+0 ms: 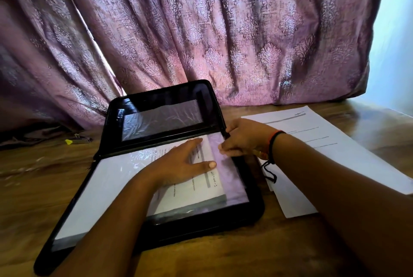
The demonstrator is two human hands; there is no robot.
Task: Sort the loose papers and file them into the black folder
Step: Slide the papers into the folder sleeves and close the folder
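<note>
The black folder (250, 212) lies open on the wooden table, its lid propped up at the back against the curtain. A printed sheet (196, 187) lies in a clear plastic sleeve (232, 178) inside the folder. My left hand (178, 165) lies flat on the sheet with straight fingers, pressing it. My right hand (243, 138) pinches the sleeve's right edge near the folder's top right corner. Loose printed papers (321, 142) lie to the right of the folder, partly under my right forearm.
A pink patterned curtain (223, 37) hangs right behind the folder. A small metal tool with a yellow tip (77, 141) lies at the back left on the table (33, 187). A pale wall stands at the far right.
</note>
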